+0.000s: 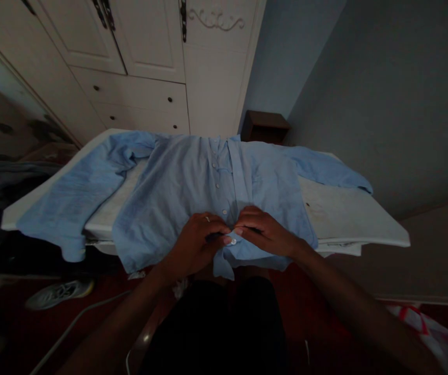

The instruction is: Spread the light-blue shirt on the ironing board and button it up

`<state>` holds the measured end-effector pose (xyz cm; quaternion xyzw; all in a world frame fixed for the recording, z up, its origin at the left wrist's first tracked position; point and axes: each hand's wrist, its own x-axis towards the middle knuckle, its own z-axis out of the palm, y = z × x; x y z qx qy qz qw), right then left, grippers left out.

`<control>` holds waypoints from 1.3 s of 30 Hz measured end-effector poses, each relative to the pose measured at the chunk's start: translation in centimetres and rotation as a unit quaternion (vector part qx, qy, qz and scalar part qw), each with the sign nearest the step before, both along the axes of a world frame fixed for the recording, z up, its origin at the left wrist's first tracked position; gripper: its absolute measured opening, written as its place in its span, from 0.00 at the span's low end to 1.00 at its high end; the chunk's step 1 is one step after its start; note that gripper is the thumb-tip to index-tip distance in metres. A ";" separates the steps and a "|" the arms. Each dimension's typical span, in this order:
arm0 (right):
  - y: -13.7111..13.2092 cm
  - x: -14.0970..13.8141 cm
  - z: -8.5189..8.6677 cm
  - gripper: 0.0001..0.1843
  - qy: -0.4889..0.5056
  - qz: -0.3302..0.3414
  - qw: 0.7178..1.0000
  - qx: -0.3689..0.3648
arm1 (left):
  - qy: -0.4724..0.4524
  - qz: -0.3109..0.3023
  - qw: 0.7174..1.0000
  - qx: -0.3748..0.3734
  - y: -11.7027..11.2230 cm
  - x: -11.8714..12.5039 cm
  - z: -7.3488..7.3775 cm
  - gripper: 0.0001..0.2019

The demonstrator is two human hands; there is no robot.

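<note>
Working at the hem end of the front opening on a light-blue, long-sleeved cloth shirt (180, 179), both hands close together, head view. Shirt lies spread out front-up on a white, flat-topped bench (344, 211), hem hanging over the near edge; one sleeve droops off at picture left, the other lies across the top at picture right. Left hand (197, 238): thumb and fingers pinched on the front edge, just beside a small round white button (233, 241). Right hand (266, 230): fingers also together on the cloth, tips almost meeting the left ones. Step in hand, as I judge it: handling the front edges at this low button. Higher up, a row of small pale buttons (217, 186) shows uncovered next to a long light-blue front strip (240, 177), so that part looks unfastened. Next move probably calls for a fine fingertip grip, both edges level, cloth not dragged off the bench. Hard to make out: what exactly sits between the fingertips, and whether any buttonhole is lined up; the hands cover it. Collar is foreshortened at the far edge, picture is dim, and the forearms run out at the bottom. Grey lace-up shoe (62, 295) on the floor, partly in shadow; white-and-red plastic bag (438, 333) cut off at right.
</note>
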<state>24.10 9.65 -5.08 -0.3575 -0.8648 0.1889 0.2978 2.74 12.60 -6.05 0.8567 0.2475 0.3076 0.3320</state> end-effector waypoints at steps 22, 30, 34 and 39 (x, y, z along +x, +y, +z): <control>-3.9 -6.2 -0.7 0.07 0.105 -0.329 0.923 0.168 | -0.131 0.128 0.941 -0.285 -0.3 1.1 0.8 0.14; -3.9 -7.5 -1.8 0.06 0.141 -0.395 0.892 0.166 | -0.147 0.125 0.935 -0.298 -0.4 1.2 1.1 0.12; -3.9 -8.7 -2.3 0.06 0.167 -0.436 0.870 0.160 | -0.149 0.129 0.932 -0.305 -0.4 1.1 1.0 0.12; -3.9 -9.4 -3.2 0.05 0.174 -0.446 0.862 0.166 | -0.149 0.128 0.931 -0.309 -0.4 1.0 1.0 0.12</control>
